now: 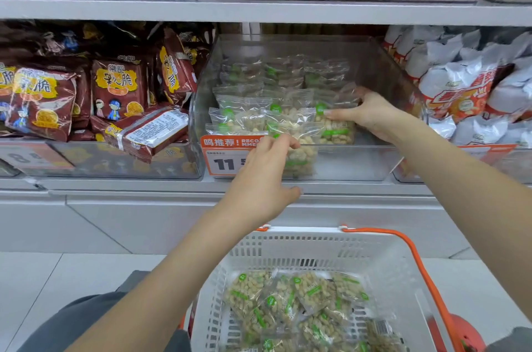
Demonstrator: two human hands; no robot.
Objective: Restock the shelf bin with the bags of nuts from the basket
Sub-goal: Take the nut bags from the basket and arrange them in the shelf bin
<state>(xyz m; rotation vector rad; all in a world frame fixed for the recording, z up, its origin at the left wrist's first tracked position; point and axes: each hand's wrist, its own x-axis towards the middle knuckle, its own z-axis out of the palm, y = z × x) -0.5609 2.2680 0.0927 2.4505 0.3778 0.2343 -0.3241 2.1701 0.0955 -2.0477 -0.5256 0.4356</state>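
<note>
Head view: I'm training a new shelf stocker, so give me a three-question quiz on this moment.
1. True or false: the basket still holds bags of nuts.
2. Which hand lies on a bag at the right end of the bin's front row? A) left hand B) right hand
3. Fill in: the snack bags in the bin to the left are dark ____.

Key: 1 true; 2 B; 3 red.
</note>
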